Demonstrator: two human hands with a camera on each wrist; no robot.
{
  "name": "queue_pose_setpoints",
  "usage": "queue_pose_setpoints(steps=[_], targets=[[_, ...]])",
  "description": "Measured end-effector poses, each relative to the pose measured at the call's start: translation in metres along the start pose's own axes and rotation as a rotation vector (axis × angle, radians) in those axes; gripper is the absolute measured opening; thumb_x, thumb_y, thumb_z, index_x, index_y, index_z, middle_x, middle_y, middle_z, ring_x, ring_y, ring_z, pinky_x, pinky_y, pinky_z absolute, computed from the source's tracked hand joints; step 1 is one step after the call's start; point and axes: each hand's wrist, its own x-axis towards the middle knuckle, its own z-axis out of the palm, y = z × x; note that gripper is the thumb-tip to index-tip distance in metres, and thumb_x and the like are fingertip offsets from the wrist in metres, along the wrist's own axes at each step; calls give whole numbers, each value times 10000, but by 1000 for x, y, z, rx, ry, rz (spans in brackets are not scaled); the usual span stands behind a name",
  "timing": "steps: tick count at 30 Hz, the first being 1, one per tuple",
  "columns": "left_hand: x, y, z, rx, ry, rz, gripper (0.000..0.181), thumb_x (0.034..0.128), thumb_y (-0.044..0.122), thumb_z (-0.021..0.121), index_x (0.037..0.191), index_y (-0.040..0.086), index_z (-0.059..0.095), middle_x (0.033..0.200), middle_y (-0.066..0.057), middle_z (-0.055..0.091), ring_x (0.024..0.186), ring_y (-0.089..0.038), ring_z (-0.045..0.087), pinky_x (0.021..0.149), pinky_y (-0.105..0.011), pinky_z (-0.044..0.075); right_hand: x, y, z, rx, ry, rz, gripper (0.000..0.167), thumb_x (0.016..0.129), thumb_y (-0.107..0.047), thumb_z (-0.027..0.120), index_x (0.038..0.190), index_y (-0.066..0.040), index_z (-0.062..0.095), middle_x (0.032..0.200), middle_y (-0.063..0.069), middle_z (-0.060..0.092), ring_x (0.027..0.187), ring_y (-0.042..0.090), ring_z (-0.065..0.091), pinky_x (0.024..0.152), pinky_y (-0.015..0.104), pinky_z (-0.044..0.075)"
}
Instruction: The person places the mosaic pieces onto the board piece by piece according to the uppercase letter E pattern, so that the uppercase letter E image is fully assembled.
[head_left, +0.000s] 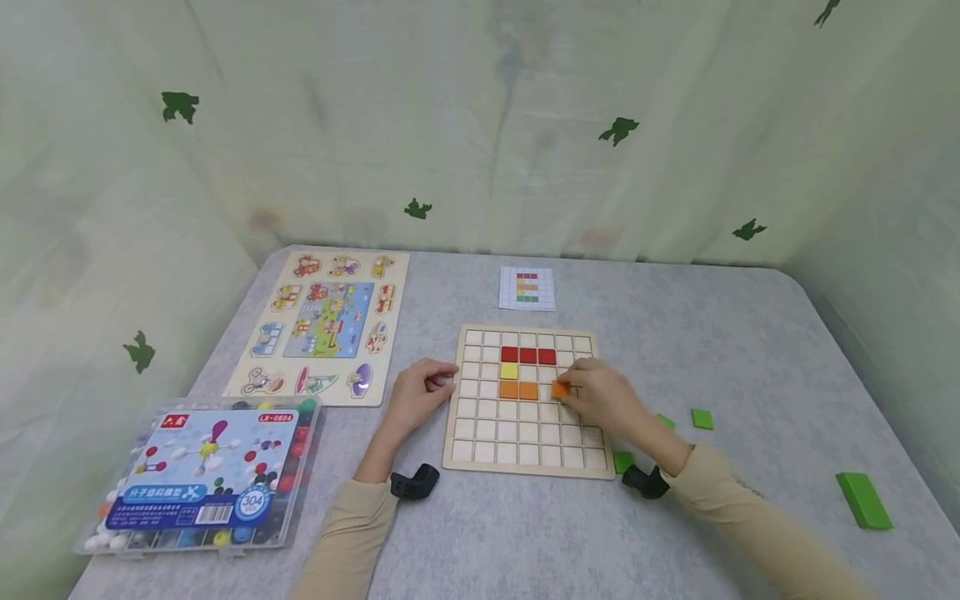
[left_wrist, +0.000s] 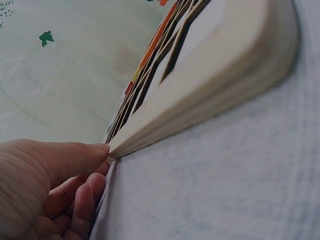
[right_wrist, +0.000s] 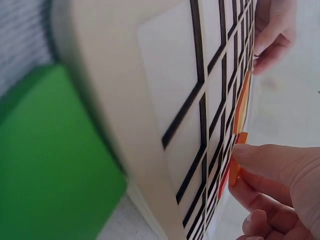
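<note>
My right hand [head_left: 603, 396] pinches an orange square tile [right_wrist: 235, 172] between thumb and finger, just above the wooden grid board [head_left: 525, 472]. In the head view, that tile sits to the right of two orange tiles [head_left: 518, 390] lying in the grid, with a gap between. Above them are a yellow tile [head_left: 509, 371] and a row of three red tiles [head_left: 528, 356]. At the board's left edge, my left hand [head_left: 420, 392] grips the rim with its thumb [left_wrist: 92, 156] and finger; the other fingers are curled.
Behind the board lies a pattern card [head_left: 527, 289]. Green tiles [head_left: 702, 418] and a green block [head_left: 864, 500] are on the right. A peg puzzle [head_left: 386, 367] and a plastic box of molecular model parts [head_left: 202, 475] occupy the left side.
</note>
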Motion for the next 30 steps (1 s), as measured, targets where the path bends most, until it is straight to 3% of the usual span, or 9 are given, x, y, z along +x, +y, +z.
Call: queue_pose_setpoints(steps=[5,15,25,30], targets=[[0,1,0,-2,4,3,246,806,46,682,1051,40,697,882,-109,667,724,-120,548,642,-179,427,2,-2,4,-5,-18,11,222,772,-161,754,966,-56,731,951,58,687,878,186,625,749,310,536],[1,2,1,-4,2,7,246,805,34,685,1050,35,697,897,-122,668,736,-144,560,645,-183,423,11,-6,7,-21,-130,21,220,796,-192,735,981,-74,732,966,39,678,897,164,597,774,303,526],[1,1,1,3,-3,1,248,807,42,683,1055,38,696,903,-116,667,737,-133,557,645,-182,427,10,-5,3,9,-125,29,244,798,-173,731,1008,-51,724,996,61,678,923,190,606,788,327,531],[0,0,0,1,-7,-10,246,820,62,673,1065,41,693,921,-115,672,745,-133,560,655,-186,436,-1,0,-9,7,-100,87,249,802,-150,721,1028,-48,717,1007,79,667,905,199,607,747,339,526]])
